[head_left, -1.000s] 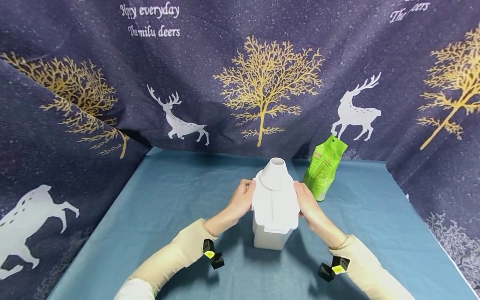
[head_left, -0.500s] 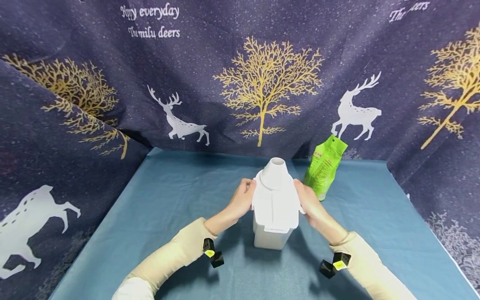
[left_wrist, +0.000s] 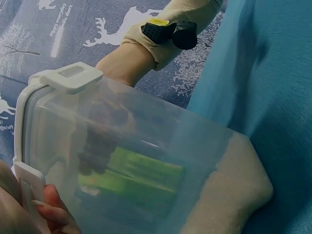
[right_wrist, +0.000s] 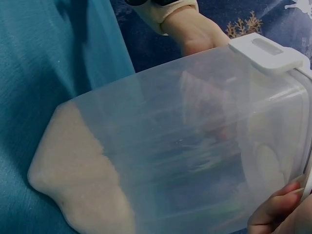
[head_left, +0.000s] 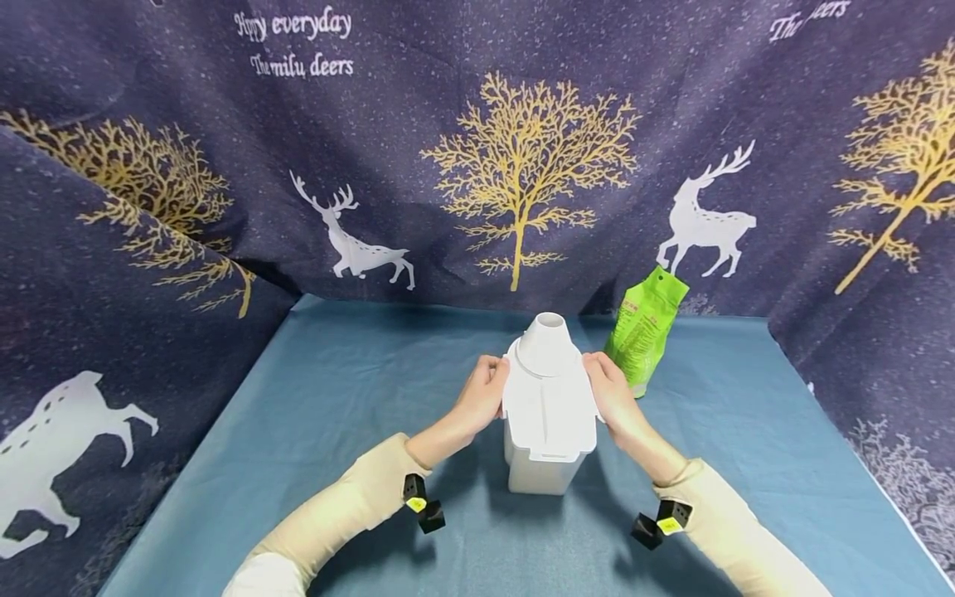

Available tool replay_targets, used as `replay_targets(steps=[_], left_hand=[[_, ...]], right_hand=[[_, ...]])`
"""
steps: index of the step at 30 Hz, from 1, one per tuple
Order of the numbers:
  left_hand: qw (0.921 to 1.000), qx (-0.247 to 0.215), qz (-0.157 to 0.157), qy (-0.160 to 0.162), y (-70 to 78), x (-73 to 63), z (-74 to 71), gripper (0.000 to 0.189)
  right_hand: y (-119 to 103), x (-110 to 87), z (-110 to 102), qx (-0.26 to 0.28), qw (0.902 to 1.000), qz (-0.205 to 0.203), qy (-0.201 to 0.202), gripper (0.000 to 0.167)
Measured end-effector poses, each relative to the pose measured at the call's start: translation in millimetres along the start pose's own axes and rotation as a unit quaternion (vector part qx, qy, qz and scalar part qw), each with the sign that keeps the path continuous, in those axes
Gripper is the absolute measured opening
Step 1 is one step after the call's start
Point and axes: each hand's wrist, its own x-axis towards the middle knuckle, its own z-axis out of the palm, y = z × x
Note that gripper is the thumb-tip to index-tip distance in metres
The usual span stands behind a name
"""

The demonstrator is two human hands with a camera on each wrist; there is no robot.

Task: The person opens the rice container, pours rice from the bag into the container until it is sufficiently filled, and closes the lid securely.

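Observation:
A translucent storage container stands upright on the table, its white lid topped by a hollow cone. Pale, fine-looking contents fill its lower part in the left wrist view. My left hand grips the lid's left edge; in the left wrist view its fingers curl at a white side latch. On the opposite side, my right hand holds the lid edge, with curled fingers under the rim in the right wrist view. Another latch clips the lid's front.
A green printed bag stands just behind my right hand, near the table's back edge. Blue cloth covers the table. Behind hangs a dark curtain with deer and trees.
My right hand has shifted slightly up along the lid's side, and a white flap there now juts outward. My left hand and the container have barely moved.

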Motion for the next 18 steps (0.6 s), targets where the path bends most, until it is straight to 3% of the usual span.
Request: replay_targets(steps=[18], left_hand=[[1.0000,-0.007,-0.003,0.005,-0.4,-0.3,0.7,0.037]], right_hand=[[-1.4,-0.7,1.7,-0.007,0.9998,0.020,-0.004,0.036]])
